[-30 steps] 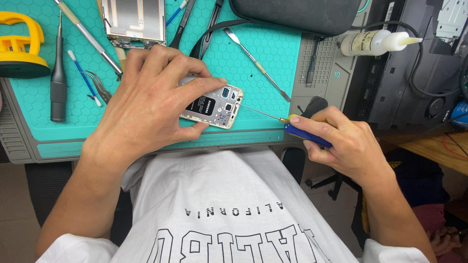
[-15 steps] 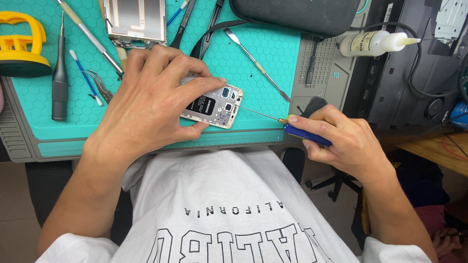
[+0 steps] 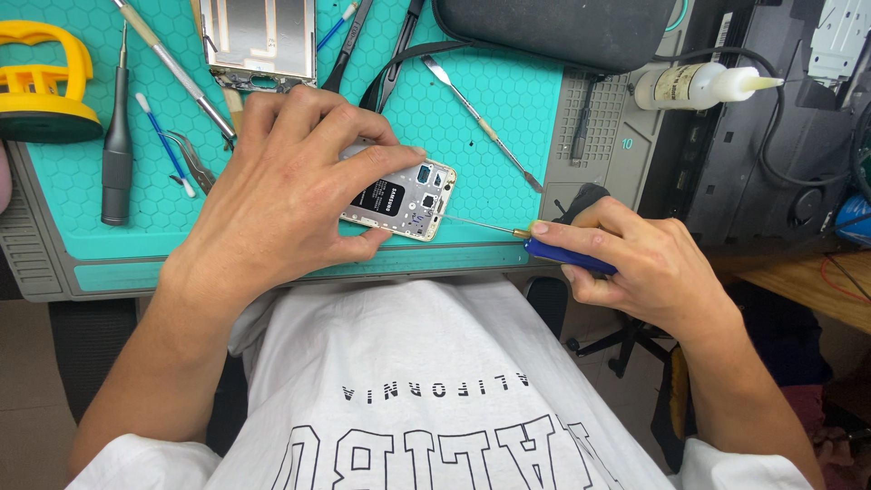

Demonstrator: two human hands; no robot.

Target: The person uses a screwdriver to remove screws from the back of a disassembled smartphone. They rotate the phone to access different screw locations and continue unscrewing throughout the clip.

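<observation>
The left hand [image 3: 281, 181] clamps an opened phone [image 3: 404, 195] on the teal mat [image 3: 508, 100] near its front edge, while the right hand [image 3: 635, 263] pinches a blue-handled screwdriver [image 3: 535, 243], its tip touching the phone's right edge. Far left sit a yellow suction cup [image 3: 45, 82] and a grey driver [image 3: 116, 154]; a metal spudger [image 3: 481, 122] lies just beyond the screwdriver.

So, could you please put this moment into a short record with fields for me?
Left hand: left hand presses the opened phone onto the teal mat
Right hand: right hand grips a blue-handled screwdriver, tip at the phone's edge
Left of mat: yellow suction cup, grey driver
Top of mat: phone frame, metal spudger
Right of mat: white glue bottle
</observation>
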